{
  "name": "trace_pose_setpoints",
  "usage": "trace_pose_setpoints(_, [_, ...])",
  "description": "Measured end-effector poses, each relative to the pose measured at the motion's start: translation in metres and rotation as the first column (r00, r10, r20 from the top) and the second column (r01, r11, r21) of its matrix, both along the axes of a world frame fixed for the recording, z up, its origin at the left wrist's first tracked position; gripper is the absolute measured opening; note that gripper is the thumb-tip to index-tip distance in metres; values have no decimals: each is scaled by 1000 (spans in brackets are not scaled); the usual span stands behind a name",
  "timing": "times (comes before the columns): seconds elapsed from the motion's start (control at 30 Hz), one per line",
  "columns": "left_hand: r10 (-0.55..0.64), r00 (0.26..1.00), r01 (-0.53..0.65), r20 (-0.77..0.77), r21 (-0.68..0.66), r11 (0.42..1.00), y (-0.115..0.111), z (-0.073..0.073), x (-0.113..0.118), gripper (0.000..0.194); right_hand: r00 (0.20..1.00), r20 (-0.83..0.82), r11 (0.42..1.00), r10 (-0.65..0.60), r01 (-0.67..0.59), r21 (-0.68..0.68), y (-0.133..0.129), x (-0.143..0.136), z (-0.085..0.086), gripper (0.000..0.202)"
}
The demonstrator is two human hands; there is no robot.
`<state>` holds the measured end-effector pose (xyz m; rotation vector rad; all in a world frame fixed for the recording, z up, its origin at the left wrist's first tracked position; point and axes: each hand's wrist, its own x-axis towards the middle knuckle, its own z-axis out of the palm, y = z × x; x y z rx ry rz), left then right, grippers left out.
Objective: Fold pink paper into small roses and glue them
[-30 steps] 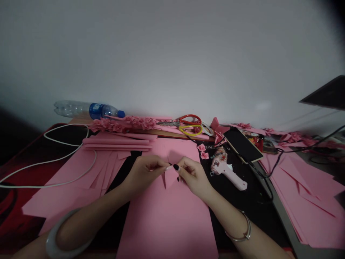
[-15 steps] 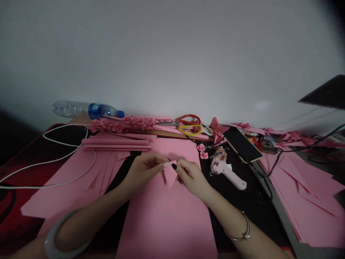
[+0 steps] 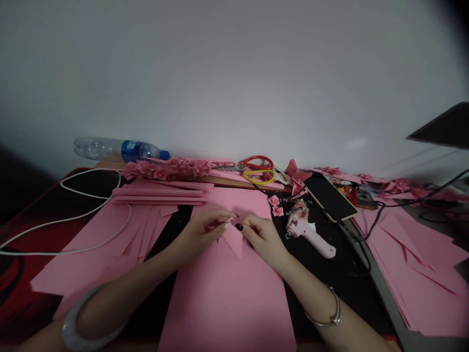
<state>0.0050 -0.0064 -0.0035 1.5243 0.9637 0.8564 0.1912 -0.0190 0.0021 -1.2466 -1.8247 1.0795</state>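
Between my two hands is a small folded piece of pink paper [image 3: 233,240], its pointed end hanging down toward me. My left hand [image 3: 201,232] pinches its upper left part with thumb and fingers. At the upper right edge, my right hand [image 3: 262,239] is closed on the same piece, the dark thumbnail showing. Below both hands lies a long pink sheet [image 3: 230,298] on the black mat. Two small pink paper roses [image 3: 277,211] rest just beyond my right hand, and a pink glue gun [image 3: 311,234] lies to its right.
Pink sheets lie at the left [image 3: 88,244] and right [image 3: 425,264]. A white cable [image 3: 47,222] loops over the left side. Along the wall are a plastic bottle [image 3: 98,147], paper flowers [image 3: 176,167], scissors [image 3: 258,170] and a phone [image 3: 330,195].
The folded paper has turned, its point swinging slightly to the right. My left fingers have shifted to the right over its top edge.
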Motion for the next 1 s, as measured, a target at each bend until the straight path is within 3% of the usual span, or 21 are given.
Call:
trace_pose_setpoints(0.17, [126, 977, -108, 170, -114, 988, 4, -1, 0, 13, 999, -37, 994, -4, 0, -112, -1, -3, 2, 29])
trace_pose_setpoints(0.33, [147, 963, -84, 224, -271, 959, 3, 3, 5, 20, 963, -184, 969, -198, 164, -184, 2, -5, -2, 24])
trace_pose_setpoints(0.43, [147, 969, -70, 197, -353, 933, 0, 5, 7, 28, 933, -210, 952, -292, 262, -159, 3, -4, -6, 23])
trace_pose_setpoints(0.53, [116, 977, -36, 179, -394, 918, -1, 6, 8, 27, 936, -138, 946, -324, 324, -27, 2, -2, -9, 22])
trace_pose_setpoints(0.63, [95, 977, -4, 190, -432, 902, -1, 5, 7, 25, 952, -29, 934, -304, 304, 189, -1, 0, -9, 16])
trace_pose_setpoints(0.73, [85, 970, 31, 226, -468, 883, -2, 4, 6, 30, 968, 60, 880, -244, 195, 432, -3, 3, -9, 15])
trace_pose_setpoints(0.83, [75, 964, 53, 256, -459, 887, -2, 2, 5, 30, 976, 147, 782, -164, 38, 622, -2, 5, -11, 24])
trace_pose_setpoints(1.0, [118, 962, 8, 246, -457, 889, 0, 1, 3, 29, 965, 251, 695, -72, -132, 706, -1, 6, -14, 30])
